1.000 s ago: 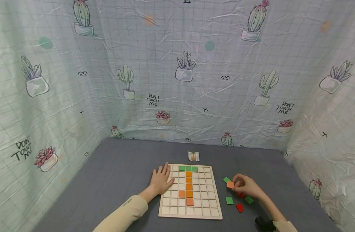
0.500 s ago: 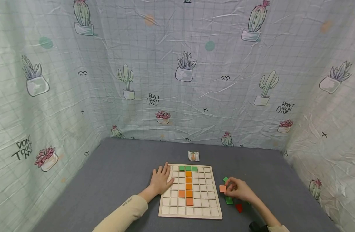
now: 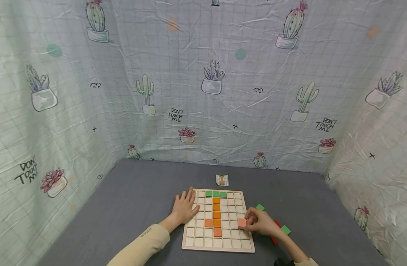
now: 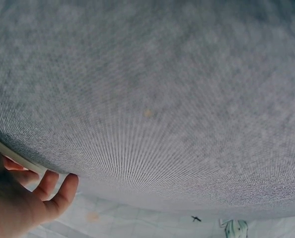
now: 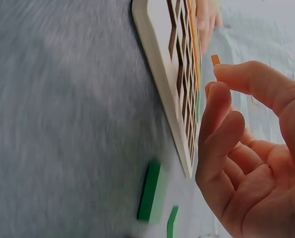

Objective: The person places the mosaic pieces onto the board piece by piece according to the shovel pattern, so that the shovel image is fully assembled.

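Observation:
A wooden grid board [image 3: 235, 244] lies on the grey table. My left hand [image 3: 184, 208] rests over its upper left edge with fingers fairly straight; the left wrist view shows those fingers [image 4: 63, 193] along the rim. Between thumb and fingertips, my right hand [image 3: 260, 222] pinches a light orange square tile [image 3: 241, 223] above the board's right columns. In the right wrist view, only a sliver of that tile [image 5: 215, 60] pokes past the fingertips. Green tiles [image 3: 216, 194] fill three top-row cells. Below them runs a column of darker orange tiles [image 3: 216, 207], with light orange tiles [image 3: 208, 223] near its lower end.
Loose green tiles [image 3: 285, 229] and a red tile [image 3: 274, 241] lie right of the board, partly hidden by the right hand and forearm. A small printed card [image 3: 221, 180] sits behind the board. A cactus-print curtain [image 3: 176, 147] surrounds the table.
My right hand has carried the light orange tile leftward from the loose tiles to over the board's right side. The left hand stays in place.

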{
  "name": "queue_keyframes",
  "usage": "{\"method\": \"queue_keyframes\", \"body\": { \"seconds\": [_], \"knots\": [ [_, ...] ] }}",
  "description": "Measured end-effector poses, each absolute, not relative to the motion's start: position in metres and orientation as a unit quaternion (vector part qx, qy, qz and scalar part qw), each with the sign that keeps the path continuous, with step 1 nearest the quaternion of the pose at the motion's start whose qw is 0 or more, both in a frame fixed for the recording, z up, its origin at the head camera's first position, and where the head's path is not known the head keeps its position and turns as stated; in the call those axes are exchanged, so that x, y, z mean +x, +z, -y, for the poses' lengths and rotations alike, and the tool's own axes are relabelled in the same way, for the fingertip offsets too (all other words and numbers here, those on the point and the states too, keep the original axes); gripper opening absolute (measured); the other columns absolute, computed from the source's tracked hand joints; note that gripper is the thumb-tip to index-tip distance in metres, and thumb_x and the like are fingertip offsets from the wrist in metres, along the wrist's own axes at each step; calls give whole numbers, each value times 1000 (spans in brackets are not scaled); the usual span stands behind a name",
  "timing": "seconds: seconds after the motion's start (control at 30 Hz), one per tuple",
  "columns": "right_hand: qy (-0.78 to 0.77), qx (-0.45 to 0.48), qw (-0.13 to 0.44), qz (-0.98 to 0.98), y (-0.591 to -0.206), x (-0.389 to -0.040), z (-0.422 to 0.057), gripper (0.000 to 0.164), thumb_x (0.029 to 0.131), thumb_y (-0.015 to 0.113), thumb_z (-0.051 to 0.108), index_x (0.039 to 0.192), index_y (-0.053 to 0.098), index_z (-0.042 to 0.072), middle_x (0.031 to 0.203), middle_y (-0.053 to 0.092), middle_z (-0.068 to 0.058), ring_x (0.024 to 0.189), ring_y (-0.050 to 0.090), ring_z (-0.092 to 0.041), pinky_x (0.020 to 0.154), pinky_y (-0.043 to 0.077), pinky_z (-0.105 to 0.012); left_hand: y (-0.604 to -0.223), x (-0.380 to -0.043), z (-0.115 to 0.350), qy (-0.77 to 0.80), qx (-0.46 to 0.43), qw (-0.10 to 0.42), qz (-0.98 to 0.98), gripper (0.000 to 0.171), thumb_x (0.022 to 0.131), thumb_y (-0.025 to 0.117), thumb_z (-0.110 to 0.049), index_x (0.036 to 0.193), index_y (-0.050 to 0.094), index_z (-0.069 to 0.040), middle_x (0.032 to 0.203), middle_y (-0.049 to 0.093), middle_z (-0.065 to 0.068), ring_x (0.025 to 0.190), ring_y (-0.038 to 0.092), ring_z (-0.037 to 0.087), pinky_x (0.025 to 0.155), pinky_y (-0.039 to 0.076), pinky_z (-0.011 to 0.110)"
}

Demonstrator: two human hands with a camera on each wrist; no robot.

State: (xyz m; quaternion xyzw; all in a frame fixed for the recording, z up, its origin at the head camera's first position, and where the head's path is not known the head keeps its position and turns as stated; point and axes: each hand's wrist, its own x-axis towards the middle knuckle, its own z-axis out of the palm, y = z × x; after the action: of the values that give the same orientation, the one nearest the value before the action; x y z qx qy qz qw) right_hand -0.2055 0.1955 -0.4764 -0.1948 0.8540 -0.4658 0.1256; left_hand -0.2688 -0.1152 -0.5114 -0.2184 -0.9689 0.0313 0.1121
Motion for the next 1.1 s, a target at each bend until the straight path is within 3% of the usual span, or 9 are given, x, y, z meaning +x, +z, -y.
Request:
{"method": "queue_keyframes", "body": {
  "seconds": [0.27, 0.8, 1.1],
  "knots": [
    [-464, -193, 141, -853, -481, -206, -175, 29, 70, 72, 10, 88, 52, 0, 63, 59, -3, 48, 51, -7, 41, 41, -22, -511, -269, 116, 36, -218, 117, 968, 62, 92, 34, -48, 137, 36, -6, 143, 33, 13, 117, 40, 30, 78, 34, 46],
    [-520, -150, 181, -821, -481, -207, -148, 28, 72, 71, 7, 88, 52, -4, 61, 62, -7, 44, 50, -9, 42, 38, -22, -513, -268, 116, 29, -220, 122, 967, 62, 92, 34, -48, 136, 37, -5, 142, 34, 14, 116, 41, 30, 80, 34, 47],
    [-510, -125, 169, -834, -480, -209, -140, 26, 71, 70, 5, 88, 54, -4, 61, 65, -10, 41, 47, -7, 40, 35, -21, -511, -268, 115, 34, -218, 117, 968, 62, 93, 33, -49, 137, 36, -6, 143, 33, 13, 117, 40, 30, 81, 34, 47]
  ]
}}
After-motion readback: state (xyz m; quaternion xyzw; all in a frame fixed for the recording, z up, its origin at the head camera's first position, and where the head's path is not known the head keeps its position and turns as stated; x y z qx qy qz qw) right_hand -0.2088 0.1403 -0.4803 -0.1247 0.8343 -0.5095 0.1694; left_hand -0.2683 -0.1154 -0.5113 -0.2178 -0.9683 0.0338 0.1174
